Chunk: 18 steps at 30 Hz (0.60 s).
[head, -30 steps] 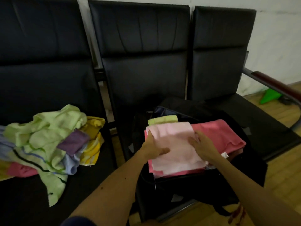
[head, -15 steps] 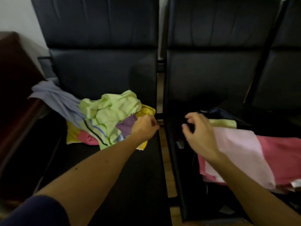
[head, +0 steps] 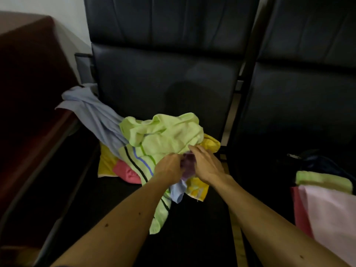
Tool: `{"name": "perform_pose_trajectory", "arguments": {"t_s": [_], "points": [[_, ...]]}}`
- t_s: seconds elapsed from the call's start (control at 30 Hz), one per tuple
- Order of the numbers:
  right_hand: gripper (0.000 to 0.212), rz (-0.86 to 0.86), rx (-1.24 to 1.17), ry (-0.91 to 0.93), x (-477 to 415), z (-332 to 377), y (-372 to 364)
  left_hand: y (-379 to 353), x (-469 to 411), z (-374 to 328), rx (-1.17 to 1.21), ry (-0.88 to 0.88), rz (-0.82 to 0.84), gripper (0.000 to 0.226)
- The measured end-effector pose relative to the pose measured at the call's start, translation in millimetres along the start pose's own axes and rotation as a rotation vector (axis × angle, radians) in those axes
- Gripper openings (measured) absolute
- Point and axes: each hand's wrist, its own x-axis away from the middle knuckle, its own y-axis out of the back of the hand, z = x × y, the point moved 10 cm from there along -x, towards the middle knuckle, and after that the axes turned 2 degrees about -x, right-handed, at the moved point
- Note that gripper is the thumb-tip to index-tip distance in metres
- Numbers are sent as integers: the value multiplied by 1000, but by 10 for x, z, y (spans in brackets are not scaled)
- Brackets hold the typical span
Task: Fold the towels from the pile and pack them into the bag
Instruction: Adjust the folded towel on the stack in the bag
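Note:
A loose pile of towels (head: 163, 135) lies on the left black seat: light green on top, with grey-blue, yellow, pink and pale blue pieces under it. A purple towel (head: 187, 167) shows between my hands at the pile's front right. My left hand (head: 169, 168) has its fingers curled on the purple towel's left edge. My right hand (head: 207, 164) touches the towel's right side with fingers extended. At the right edge sits the dark bag (head: 316, 162), holding folded towels: light pink (head: 331, 214) on top, green and darker pink under it.
Black padded chairs (head: 165, 78) stand in a row, with a gap (head: 229, 132) between the two seats. A dark red-brown armrest or cabinet (head: 28, 93) rises at the left. The front of the left seat (head: 115, 199) is bare black cushion.
My view and both hands have swung left from the bag to the pile. The right hand crossed the gap to the purple towel, where the left hand now grips.

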Motion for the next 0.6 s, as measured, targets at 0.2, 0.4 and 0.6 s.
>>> {"name": "perform_pose_trajectory", "arguments": {"t_s": [0.2, 0.4, 0.6], "points": [[24, -117, 14, -67, 76, -79, 119, 17, 64, 120, -10, -1, -89, 25], [17, -189, -176, -80, 445, 69, 747, 606, 387, -105, 13, -69, -175, 23], [15, -168, -560, -33, 1060, 486, 1871, 1814, 1026, -747, 81, -216, -356, 17]]}}
